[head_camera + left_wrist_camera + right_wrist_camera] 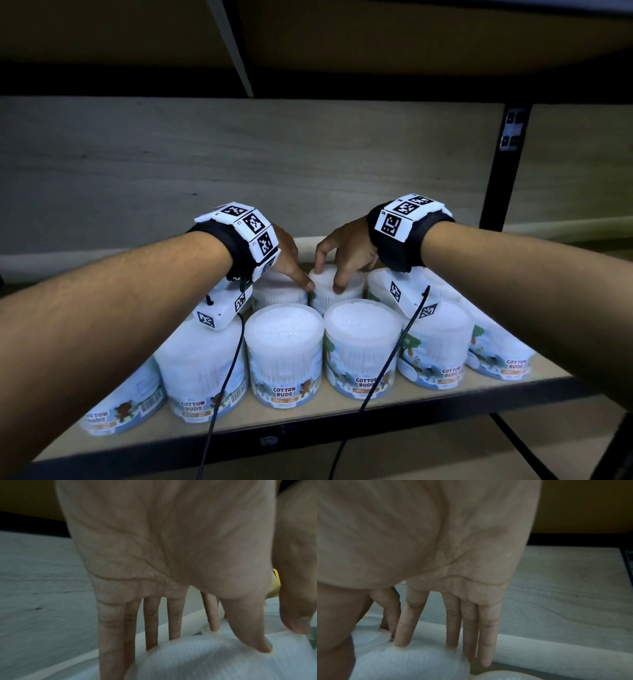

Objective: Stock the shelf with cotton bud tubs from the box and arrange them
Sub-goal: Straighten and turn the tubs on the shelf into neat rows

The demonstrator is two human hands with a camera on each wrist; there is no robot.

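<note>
Several clear cotton bud tubs with blue "COTTON BUDS" labels stand in two rows on the shelf board (308, 416). My right hand (334, 274) reaches down from above onto a back-row tub (349, 286). It grips the lid rim, with the fingers (452, 628) over the far edge of that tub (409, 662) and the thumb in front. My left hand (291, 263) is over the neighbouring back-row tub (279, 294). Its straight fingers (150, 622) go down behind this tub (205, 662), and the thumb tip touches the tub my right hand holds. The box is out of view.
The front row of tubs (284, 346) stands close under both wrists, and cables hang from the wrist cameras across it. A shelf board (376, 41) lies low overhead. A black upright (496, 171) stands at the right. Behind the tubs is a wooden back panel (239, 154).
</note>
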